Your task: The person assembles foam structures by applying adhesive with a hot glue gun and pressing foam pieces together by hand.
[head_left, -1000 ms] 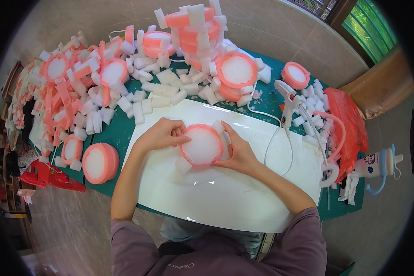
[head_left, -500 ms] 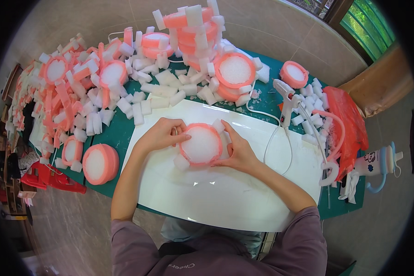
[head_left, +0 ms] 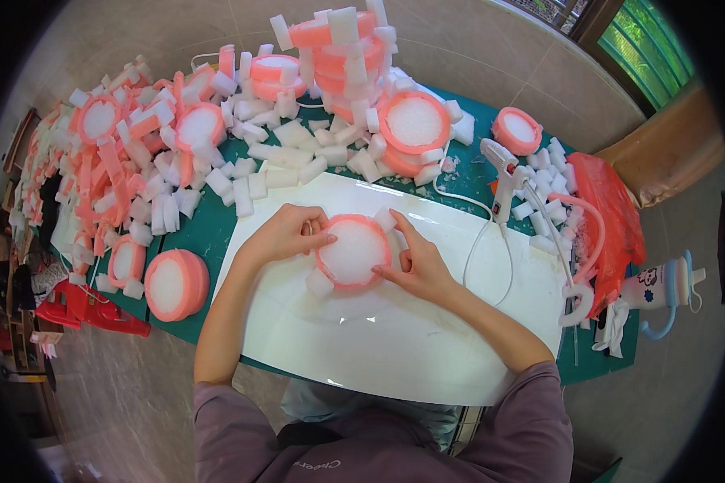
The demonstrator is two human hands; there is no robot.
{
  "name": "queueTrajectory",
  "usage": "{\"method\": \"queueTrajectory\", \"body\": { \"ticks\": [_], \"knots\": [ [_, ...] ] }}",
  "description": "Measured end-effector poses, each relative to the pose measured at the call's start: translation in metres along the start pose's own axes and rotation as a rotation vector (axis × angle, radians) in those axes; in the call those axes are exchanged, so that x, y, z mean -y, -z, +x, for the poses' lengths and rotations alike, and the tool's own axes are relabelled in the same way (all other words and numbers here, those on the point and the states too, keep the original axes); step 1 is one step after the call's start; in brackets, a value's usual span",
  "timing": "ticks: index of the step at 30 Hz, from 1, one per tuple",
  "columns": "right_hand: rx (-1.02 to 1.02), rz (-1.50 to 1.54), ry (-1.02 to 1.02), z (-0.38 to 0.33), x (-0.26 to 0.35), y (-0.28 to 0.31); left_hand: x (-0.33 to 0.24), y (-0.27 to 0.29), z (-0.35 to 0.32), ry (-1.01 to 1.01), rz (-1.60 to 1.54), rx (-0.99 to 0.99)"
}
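A round white foam disc with a pink foam rim [head_left: 353,253] lies between my hands over the white board. My left hand [head_left: 292,236] grips its left side, the thumb on the rim and the other fingers curled, partly hidden. On the right, my right hand [head_left: 420,264] holds the disc with its thumb on the pink rim. The index finger of that hand touches a small white foam block [head_left: 384,219] at the disc's upper right edge. Another white foam block [head_left: 320,282] sits against the lower left edge.
The white board [head_left: 427,346] lies on a green table [head_left: 187,229]. White foam blocks [head_left: 294,135] and pink-rimmed pieces [head_left: 415,122] crowd the back and left. A glue gun [head_left: 503,179] with a cord stands right, near a red plastic bag [head_left: 608,217] and a bottle [head_left: 660,282].
My right thumb has moved up from the disc's lower edge onto its right rim. The disc and my left hand have hardly shifted.
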State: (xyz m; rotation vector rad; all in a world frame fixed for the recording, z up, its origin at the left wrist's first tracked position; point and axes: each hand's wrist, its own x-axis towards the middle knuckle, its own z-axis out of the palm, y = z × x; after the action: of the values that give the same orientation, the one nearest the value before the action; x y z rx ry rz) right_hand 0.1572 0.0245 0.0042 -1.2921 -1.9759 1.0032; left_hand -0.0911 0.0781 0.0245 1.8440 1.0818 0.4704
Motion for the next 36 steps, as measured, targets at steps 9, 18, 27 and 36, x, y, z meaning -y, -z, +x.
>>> {"method": "queueTrajectory", "body": {
  "ticks": [9, 18, 27, 36],
  "knots": [
    [0.040, 0.053, -0.043, 0.001, 0.005, 0.004, 0.001, 0.000, -0.001, 0.000, -0.015, 0.003],
    [0.030, 0.057, -0.059, 0.000, 0.007, 0.004, -0.003, 0.023, -0.007, -0.406, 0.064, 0.200],
    [-0.038, 0.068, 0.060, -0.001, 0.001, 0.002, -0.017, 0.000, -0.022, -0.097, 0.603, 0.282],
    [0.044, 0.071, -0.032, 0.000, 0.008, 0.009, -0.004, -0.004, -0.015, -0.231, 0.647, 0.237]
  ]
}}
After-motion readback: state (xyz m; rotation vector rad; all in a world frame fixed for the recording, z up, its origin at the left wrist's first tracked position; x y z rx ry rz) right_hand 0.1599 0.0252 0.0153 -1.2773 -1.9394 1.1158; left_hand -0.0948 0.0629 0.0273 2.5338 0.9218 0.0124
